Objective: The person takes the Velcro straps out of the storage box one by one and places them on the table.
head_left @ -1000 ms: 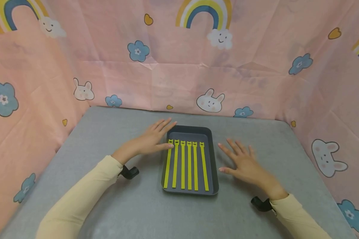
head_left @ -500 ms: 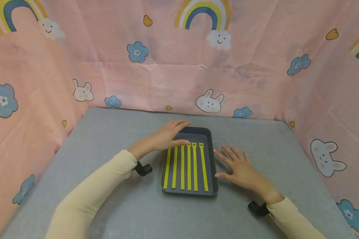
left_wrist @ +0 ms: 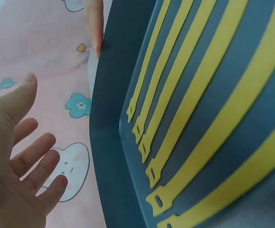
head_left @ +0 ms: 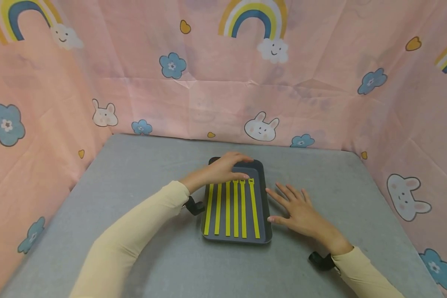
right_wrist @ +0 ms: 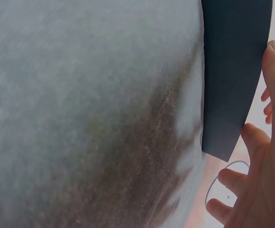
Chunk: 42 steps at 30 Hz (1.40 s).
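Pink printed cloth (head_left: 216, 99) filled the upper half of the head view; grey table (head_left: 223, 269) lay below it; dark tray (head_left: 265, 207) sat below and right of frame centre; six yellow straps (head_left: 236, 209) lay inside, side by side, slotted heads toward the top; left hand (head_left: 221, 169) was over the tray's upper left, hiding some heads, fingers loosely bent, thumb apart, nothing gripped; could not tell whether it touched the tray; right hand (head_left: 299, 212) was at the tray's right edge, fingers spread, thumb and forefinger tips at the rim, nothing gripped; cream sleeves (head_left: 130, 227) entered from the lower edge.
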Each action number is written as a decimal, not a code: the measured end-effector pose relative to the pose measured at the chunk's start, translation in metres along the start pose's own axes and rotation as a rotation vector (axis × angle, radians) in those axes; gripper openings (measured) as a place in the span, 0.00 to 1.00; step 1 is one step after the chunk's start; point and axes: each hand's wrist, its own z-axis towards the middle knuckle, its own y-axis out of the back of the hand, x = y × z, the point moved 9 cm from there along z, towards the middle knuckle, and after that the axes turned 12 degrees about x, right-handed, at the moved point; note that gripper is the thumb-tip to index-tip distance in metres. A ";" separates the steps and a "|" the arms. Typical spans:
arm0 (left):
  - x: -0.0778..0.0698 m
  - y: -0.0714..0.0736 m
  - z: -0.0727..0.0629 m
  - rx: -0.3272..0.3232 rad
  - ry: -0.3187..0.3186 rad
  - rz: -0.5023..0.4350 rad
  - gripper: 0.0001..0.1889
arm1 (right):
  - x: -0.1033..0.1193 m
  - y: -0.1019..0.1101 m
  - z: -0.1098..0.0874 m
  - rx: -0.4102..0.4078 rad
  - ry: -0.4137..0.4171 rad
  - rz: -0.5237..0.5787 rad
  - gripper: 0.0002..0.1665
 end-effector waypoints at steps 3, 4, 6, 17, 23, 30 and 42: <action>-0.001 -0.004 0.009 0.009 -0.018 0.004 0.30 | 0.000 0.000 0.000 -0.005 0.004 0.002 0.49; -0.002 -0.005 0.011 0.015 -0.025 -0.004 0.30 | 0.000 -0.001 0.000 -0.003 0.004 0.003 0.49; -0.002 -0.009 0.017 0.031 -0.030 -0.012 0.29 | -0.001 -0.001 0.001 0.002 0.003 0.004 0.49; 0.005 -0.025 0.038 0.075 0.041 0.021 0.27 | -0.003 -0.004 0.002 0.013 -0.011 -0.010 0.49; 0.012 -0.031 0.044 0.079 0.069 0.036 0.24 | -0.001 -0.003 0.001 0.017 -0.005 -0.009 0.49; 0.023 -0.041 0.049 0.091 0.084 0.062 0.23 | -0.001 -0.004 0.001 0.019 -0.004 0.006 0.49; 0.026 -0.049 0.051 0.105 0.082 0.092 0.23 | 0.000 -0.004 0.000 0.024 0.002 0.038 0.49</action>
